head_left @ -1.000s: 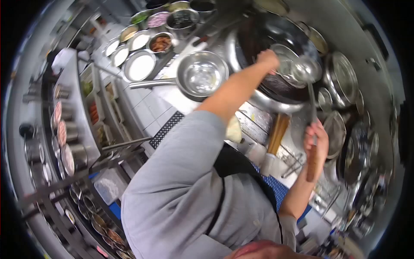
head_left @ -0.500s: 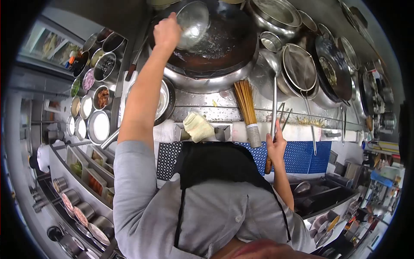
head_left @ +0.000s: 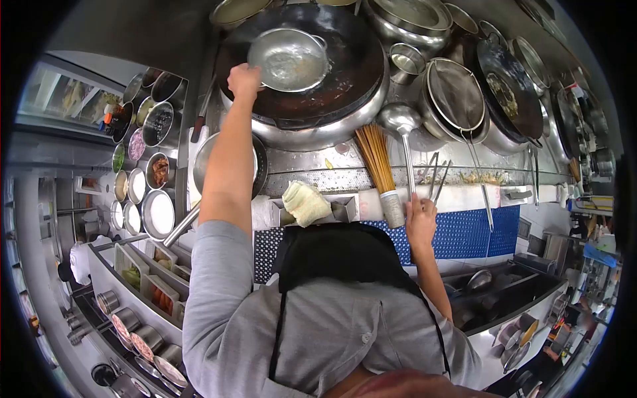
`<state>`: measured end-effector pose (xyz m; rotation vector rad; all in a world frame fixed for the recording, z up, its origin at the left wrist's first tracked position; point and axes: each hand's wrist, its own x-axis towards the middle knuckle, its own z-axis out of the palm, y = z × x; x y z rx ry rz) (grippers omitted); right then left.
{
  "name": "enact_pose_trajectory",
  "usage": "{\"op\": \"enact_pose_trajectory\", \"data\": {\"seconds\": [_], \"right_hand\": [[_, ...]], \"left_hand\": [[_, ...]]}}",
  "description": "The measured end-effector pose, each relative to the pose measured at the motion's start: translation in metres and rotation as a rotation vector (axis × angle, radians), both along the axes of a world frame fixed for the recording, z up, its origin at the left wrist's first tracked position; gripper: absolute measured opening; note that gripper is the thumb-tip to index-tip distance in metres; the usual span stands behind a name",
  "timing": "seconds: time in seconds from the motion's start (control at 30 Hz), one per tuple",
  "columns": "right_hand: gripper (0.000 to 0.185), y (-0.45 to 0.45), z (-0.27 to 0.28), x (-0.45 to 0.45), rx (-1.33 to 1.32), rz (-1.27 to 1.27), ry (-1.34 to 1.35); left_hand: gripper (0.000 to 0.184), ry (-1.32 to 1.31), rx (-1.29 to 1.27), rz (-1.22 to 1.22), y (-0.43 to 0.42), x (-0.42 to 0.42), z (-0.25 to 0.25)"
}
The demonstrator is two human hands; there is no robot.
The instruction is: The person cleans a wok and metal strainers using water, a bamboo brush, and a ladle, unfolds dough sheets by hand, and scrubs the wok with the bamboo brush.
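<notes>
My left hand (head_left: pixel 245 82) is closed on the rim of a round metal bowl (head_left: pixel 288 61) with small ear handles. It holds the bowl over the large dark wok (head_left: pixel 361 66); some wet-looking liquid shows in the bowl or through its shine, I cannot tell which. My right hand (head_left: pixel 421 220) is wrapped round the long handle of a steel ladle (head_left: pixel 400 118), whose head hangs over the steel counter right of the wok. Between my hands, a bamboo wok brush (head_left: pixel 377 159) leans on the counter edge. A folded pale cloth (head_left: pixel 306 203) lies left of it.
A round strainer (head_left: pixel 456 95) rests on a pot at the right, beside a second wok (head_left: pixel 509 99). Tongs (head_left: pixel 434 176) lie near the ladle. Several ingredient tins, one with white contents (head_left: pixel 158 213), stand at the left. A pan (head_left: pixel 263 169) sits under my left forearm.
The bowl has come from a steep tilt to a flatter position, lower and nearer in the view. My right hand has shifted along the ladle, and its head has moved left and toward me.
</notes>
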<state>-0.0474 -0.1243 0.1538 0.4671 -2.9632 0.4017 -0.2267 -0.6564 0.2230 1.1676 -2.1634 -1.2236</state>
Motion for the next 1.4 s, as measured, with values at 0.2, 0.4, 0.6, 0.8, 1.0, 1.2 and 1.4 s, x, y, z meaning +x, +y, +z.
{"op": "enact_pose_trajectory", "data": {"seconds": [0.2,0.4,0.6,0.8,1.0,1.2,1.4], "right_hand": [[0.077,-0.064,0.024,-0.015,0.003,0.063,-0.409],[0.076,-0.024,0.126,-0.06,-0.875,-0.022,-0.834],[0.079,-0.128,0.192,-0.195,-0.379,0.575,-0.228],[0.056,-0.268,0.192,-0.258,0.5,0.724,0.088],[0.036,-0.293,0.188,-0.278,0.634,0.705,0.12],[0.025,-0.303,0.219,-0.231,0.551,0.823,0.114],[0.033,-0.289,0.19,-0.287,0.482,0.638,0.047]], "left_hand": [[0.012,-0.061,0.293,-0.04,0.001,-0.012,-0.015],[0.019,-0.094,0.482,-0.187,-0.015,-0.009,-0.013],[0.011,-0.085,0.382,-0.112,0.007,-0.007,-0.005],[0.03,-0.158,0.298,-0.155,0.014,-0.004,0.014],[0.021,-0.079,0.29,-0.089,0.009,0.01,0.024],[0.022,-0.143,0.169,-0.169,0.011,0.004,0.033],[0.03,-0.053,-0.158,-0.195,0.007,0.009,0.02]]}}
